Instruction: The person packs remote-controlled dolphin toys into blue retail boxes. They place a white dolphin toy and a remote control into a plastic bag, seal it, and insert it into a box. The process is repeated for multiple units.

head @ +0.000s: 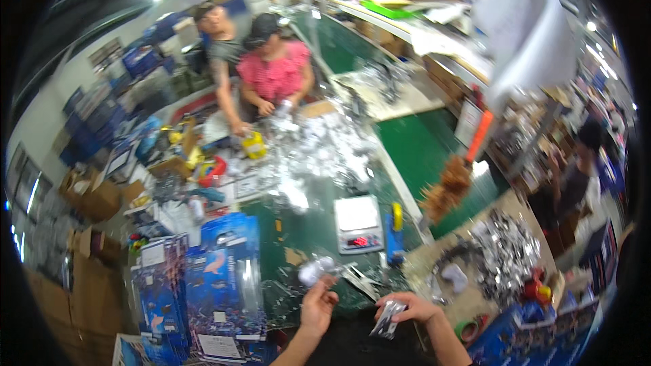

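Observation:
My left hand (319, 305) is raised at the near edge of the green table, its fingertips at a clear plastic bag with white contents (316, 270); whether they grip it is unclear. In my right hand (412, 307) is a small clear plastic packet with dark and silvery contents (389, 319), held close to my body. Between the hands, a metal tool (360, 280), blurred, lies on the table. Beyond it stands a white digital scale (359, 223) with a lit red display, beside a blue tape dispenser with a yellow roll (394, 234).
Stacked blue printed packages (224, 274) stand at left. A heap of silvery packets (506, 254) lies at right, near a green tape roll (466, 331). Across the table, two people (274, 71) work by a large pile of clear bags (325, 147). An orange-handled duster (478, 137) rises at right.

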Available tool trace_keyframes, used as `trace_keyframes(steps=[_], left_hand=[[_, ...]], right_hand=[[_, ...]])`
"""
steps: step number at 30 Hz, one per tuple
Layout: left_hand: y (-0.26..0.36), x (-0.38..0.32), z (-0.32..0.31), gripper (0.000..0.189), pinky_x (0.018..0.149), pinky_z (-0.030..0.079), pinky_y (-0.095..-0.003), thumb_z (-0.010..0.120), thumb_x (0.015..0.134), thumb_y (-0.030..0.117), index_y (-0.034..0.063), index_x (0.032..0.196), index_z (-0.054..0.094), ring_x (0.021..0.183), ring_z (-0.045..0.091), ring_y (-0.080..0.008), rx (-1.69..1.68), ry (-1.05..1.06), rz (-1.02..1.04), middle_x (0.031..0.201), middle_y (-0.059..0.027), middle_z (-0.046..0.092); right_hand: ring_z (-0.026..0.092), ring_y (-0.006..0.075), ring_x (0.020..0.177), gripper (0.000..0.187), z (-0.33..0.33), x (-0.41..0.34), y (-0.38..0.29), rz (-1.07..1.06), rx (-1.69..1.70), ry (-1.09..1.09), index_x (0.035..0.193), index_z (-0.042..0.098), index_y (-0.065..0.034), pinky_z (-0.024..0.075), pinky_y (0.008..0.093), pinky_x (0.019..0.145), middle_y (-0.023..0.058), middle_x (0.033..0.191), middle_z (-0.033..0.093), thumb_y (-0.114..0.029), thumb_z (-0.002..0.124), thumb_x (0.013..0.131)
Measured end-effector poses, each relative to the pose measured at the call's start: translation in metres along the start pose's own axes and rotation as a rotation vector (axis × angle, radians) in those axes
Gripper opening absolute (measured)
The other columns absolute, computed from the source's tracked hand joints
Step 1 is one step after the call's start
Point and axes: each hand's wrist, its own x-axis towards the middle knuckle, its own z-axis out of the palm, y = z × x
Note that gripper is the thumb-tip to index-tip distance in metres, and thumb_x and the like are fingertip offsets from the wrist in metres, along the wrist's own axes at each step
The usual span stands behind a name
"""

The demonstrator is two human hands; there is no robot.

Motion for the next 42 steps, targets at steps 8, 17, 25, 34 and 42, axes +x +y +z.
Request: trace_keyframes(steps=[8,17,25,34,42], left_hand=[[0.026,-0.004,0.006,0.037,0.077,0.051,-0.0279,0.053,0.105,0.025,0.0021,0.135,0.058,0.081,0.063,-0.0125,0.033,0.035,0.001,0.122,-0.0093,0.067],[0.048,0.017,0.014,0.026,0.074,0.047,-0.0275,0.059,0.102,0.023,0.0021,0.115,0.067,0.08,0.058,-0.0117,0.189,0.032,0.096,0.094,-0.0015,0.065],[0.027,0.011,0.009,0.022,0.061,0.039,-0.0244,0.067,0.098,0.026,0.0077,0.086,0.065,0.063,0.049,-0.0078,0.311,0.116,0.025,0.07,0.0039,0.053],[0.014,0.01,0.005,0.026,0.063,0.037,-0.0275,0.066,0.099,0.026,0.0156,0.077,0.057,0.066,0.044,-0.0095,0.265,0.062,-0.065,0.069,0.0061,0.046],[0.015,0.005,0.014,0.014,0.07,0.042,-0.0267,0.064,0.1,0.025,0.013,0.094,0.065,0.076,0.056,-0.0108,0.22,0.158,-0.082,0.085,0.0023,0.063]], right_hand=[[0.066,0.0191,0.102,0.031,0.039,0.064,-0.029,0.109,-0.57,0.185,0.114,0.073,-0.004,0.0518,0.0338,0.088,0.007,0.119,0.071,-0.025,0.051,0.106],[0.063,0.0135,0.073,0.025,0.045,0.073,0.004,-0.144,-0.404,1.005,0.105,0.072,0.0023,0.0508,0.0291,0.068,0.0052,0.082,0.071,-0.02,0.065,0.097],[0.068,0.0181,0.094,0.009,0.093,0.119,0.057,-0.425,0.598,0.779,0.109,0.057,-0.0062,0.0598,0.0357,0.087,0.0066,0.106,0.067,-0.013,0.056,0.103],[0.064,0.0183,0.106,0.016,0.079,0.166,0.069,-0.516,0.822,0.612,0.118,0.053,-0.0082,0.0532,0.0374,0.098,0.0074,0.115,0.063,-0.01,0.055,0.103],[0.063,0.0182,0.102,0.012,0.074,0.153,0.033,-0.374,0.649,0.48,0.111,0.058,-0.008,0.0491,0.0343,0.098,0.0065,0.109,0.065,-0.012,0.059,0.1]])
